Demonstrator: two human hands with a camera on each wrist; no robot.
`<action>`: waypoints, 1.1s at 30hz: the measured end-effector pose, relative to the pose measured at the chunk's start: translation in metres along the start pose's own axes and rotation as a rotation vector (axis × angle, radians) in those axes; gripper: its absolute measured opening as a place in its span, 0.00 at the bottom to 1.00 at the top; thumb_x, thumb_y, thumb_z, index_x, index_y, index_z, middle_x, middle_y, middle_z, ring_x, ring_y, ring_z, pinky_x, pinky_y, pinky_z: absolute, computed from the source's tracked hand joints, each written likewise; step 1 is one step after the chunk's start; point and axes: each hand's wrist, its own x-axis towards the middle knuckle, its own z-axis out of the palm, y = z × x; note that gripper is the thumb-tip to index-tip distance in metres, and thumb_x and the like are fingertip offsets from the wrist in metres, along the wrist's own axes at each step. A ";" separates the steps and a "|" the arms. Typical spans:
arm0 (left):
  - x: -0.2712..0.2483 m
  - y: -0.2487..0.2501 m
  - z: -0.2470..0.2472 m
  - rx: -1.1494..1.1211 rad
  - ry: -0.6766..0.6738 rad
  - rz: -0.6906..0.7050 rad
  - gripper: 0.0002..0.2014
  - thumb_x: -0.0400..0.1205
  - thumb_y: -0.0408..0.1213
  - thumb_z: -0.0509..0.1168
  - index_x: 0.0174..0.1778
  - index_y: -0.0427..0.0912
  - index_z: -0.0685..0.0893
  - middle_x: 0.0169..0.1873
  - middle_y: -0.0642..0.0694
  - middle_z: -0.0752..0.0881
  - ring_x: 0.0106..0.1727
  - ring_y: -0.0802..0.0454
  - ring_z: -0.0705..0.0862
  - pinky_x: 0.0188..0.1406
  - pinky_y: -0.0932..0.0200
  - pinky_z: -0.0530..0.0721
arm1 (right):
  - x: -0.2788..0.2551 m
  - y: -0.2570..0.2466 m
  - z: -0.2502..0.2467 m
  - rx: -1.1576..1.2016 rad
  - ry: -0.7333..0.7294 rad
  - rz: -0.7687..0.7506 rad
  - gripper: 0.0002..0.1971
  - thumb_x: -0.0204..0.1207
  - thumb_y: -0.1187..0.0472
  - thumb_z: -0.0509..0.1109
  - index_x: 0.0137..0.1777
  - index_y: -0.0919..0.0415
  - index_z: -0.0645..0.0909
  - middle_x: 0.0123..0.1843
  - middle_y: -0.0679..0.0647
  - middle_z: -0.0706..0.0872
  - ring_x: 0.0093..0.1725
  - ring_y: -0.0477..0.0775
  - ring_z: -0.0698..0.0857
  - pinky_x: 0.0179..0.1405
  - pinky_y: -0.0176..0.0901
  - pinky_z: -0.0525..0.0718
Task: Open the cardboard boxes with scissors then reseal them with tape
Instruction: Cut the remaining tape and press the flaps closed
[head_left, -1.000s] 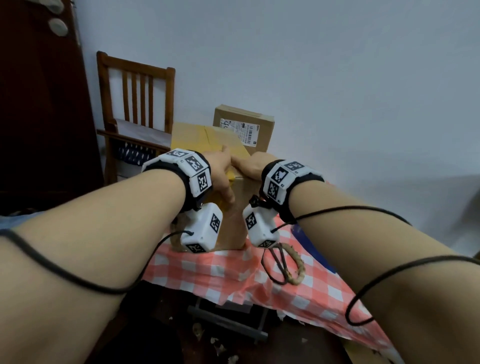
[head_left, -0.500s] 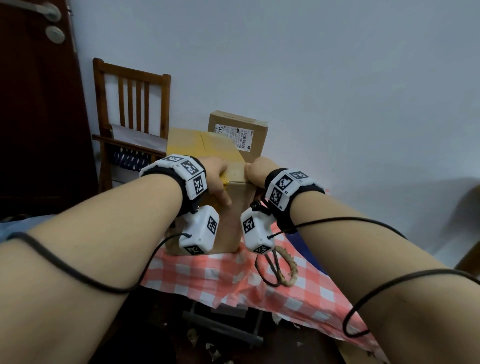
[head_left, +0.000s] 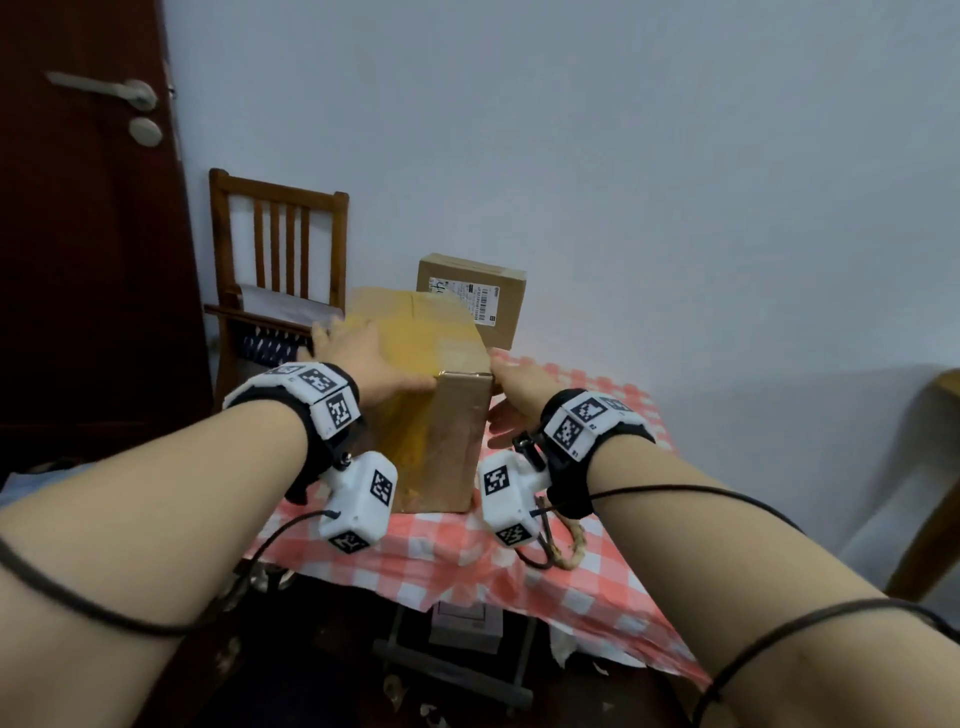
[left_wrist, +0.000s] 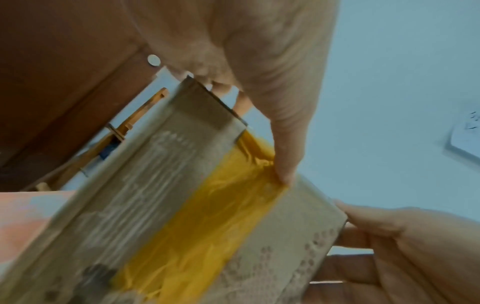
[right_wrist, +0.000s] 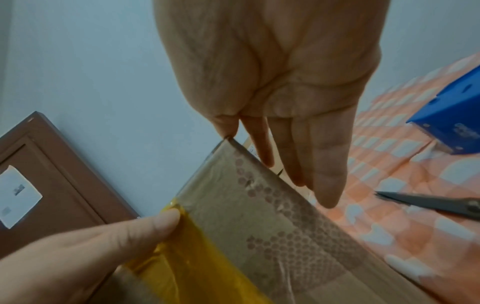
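— Fingers first: how do yours lie on the left hand (head_left: 376, 358)?

— Yours are stretched out flat over the top of the tall cardboard box (head_left: 441, 415), reaching toward its far left edge. In the left wrist view your thumb (left_wrist: 283, 144) presses on the strip of yellow tape (left_wrist: 207, 230) where it folds over the top edge. Nothing is curled round anything.

— And the right hand (head_left: 519, 395)?

— Your right hand lies against the box's right side, just below the top corner. The right wrist view shows its fingers (right_wrist: 324, 164) straight and close together, pointing down along the box's edge, holding nothing. Whether the palm fully touches the cardboard you cannot tell from these views.

— Where does the box stand?

— Upright on the red-and-white checked tablecloth (head_left: 457, 556), between your two wrists. The yellow tape runs over its top and down the front face.

— The other task things?

— A smaller cardboard box (head_left: 488, 306) with a printed label stands behind the tall one, near the wall. The scissors (right_wrist: 431, 203) lie on the cloth to the right of the tall box, apart from your fingers. In the head view they are mostly hidden behind your right wrist camera.

— Anything else around?

— A blue box (right_wrist: 451, 123) sits on the cloth farther right; a wooden chair (head_left: 280, 249) stands behind the table on the left, beside a dark door (head_left: 88, 234).
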 end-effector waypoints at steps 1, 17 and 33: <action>-0.004 -0.006 0.001 -0.072 -0.014 -0.042 0.49 0.65 0.67 0.73 0.77 0.45 0.66 0.79 0.35 0.59 0.77 0.32 0.63 0.75 0.36 0.66 | -0.003 0.000 0.002 0.027 -0.020 0.011 0.21 0.84 0.51 0.56 0.54 0.71 0.78 0.44 0.71 0.85 0.48 0.74 0.87 0.55 0.73 0.83; -0.026 -0.022 -0.015 -0.675 0.083 -0.077 0.28 0.76 0.33 0.74 0.71 0.37 0.73 0.67 0.36 0.79 0.67 0.39 0.78 0.66 0.44 0.79 | -0.028 -0.008 -0.007 0.120 0.023 -0.110 0.10 0.75 0.74 0.65 0.37 0.60 0.76 0.42 0.60 0.84 0.49 0.61 0.86 0.57 0.62 0.86; -0.005 -0.043 -0.002 -0.530 -0.202 -0.151 0.47 0.50 0.32 0.88 0.64 0.43 0.71 0.55 0.42 0.84 0.59 0.42 0.82 0.60 0.42 0.84 | -0.027 0.002 -0.008 -0.120 0.084 -0.040 0.08 0.69 0.76 0.66 0.34 0.64 0.79 0.35 0.58 0.83 0.34 0.53 0.80 0.31 0.40 0.76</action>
